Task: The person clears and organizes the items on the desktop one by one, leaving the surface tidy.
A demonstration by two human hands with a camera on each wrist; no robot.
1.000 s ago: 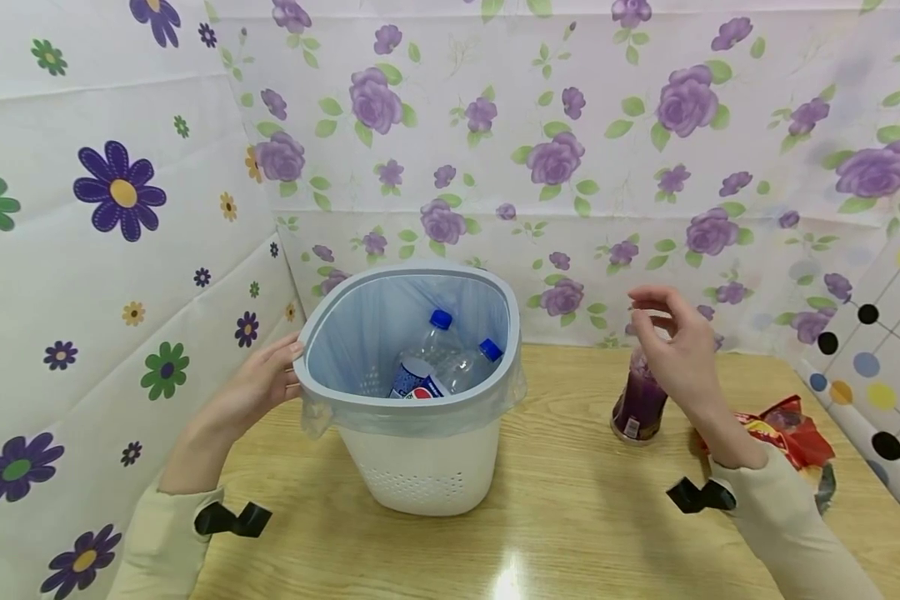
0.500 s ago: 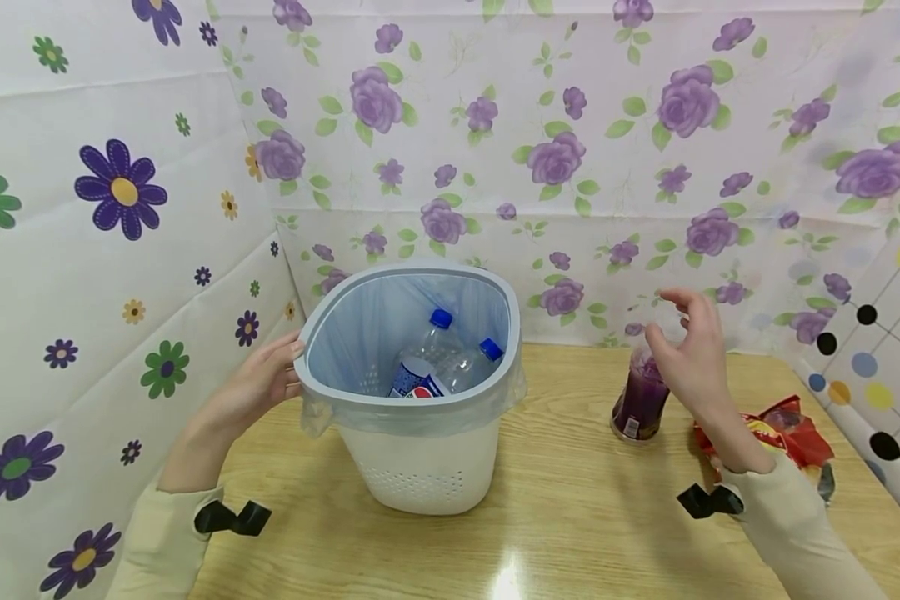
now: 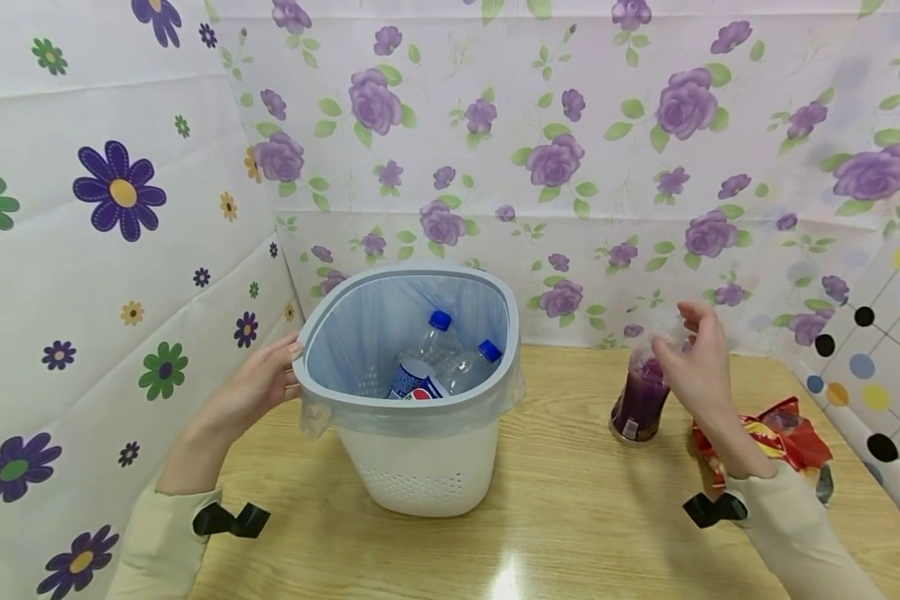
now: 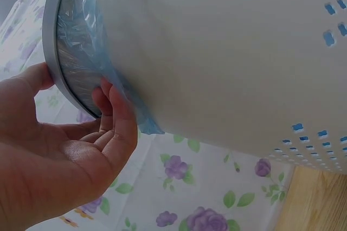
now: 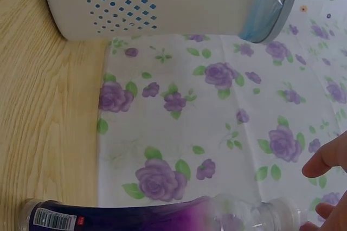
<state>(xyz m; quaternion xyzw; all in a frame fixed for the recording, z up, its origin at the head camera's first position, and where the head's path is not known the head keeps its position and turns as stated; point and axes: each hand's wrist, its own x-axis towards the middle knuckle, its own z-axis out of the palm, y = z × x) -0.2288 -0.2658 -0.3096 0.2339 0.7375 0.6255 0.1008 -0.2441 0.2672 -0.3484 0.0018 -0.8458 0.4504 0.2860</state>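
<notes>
My left hand [image 3: 258, 375] holds the rim of a cream trash bin [image 3: 427, 467] at its left side. In the left wrist view the thumb meets the grey rim [image 4: 51, 36] while the fingers curl beneath it, against the blue liner bag [image 4: 97, 30]. Beside the top of a clear plastic bottle [image 3: 640, 404] of purple drink is my right hand [image 3: 701, 362], thumb and fingers spread. The right wrist view has the thumb [image 5: 328, 160] apart from the bottle neck and the fingertips close by; whether they touch it I cannot tell. The bottle stands upright on the table.
Inside the bin lie two clear bottles [image 3: 438, 342] with blue caps, a blue patterned cup [image 3: 411, 377] and a Pepsi label [image 3: 429, 389]. A crumpled red wrapper [image 3: 791, 437] lies on the wooden table [image 3: 570, 500] by the right forearm. Flowered sheets stand behind and left.
My right hand has shifted right and slightly lower beside the bottle top, with its thumb and fingers spread wider. The left hand, bin and bottle stay put.
</notes>
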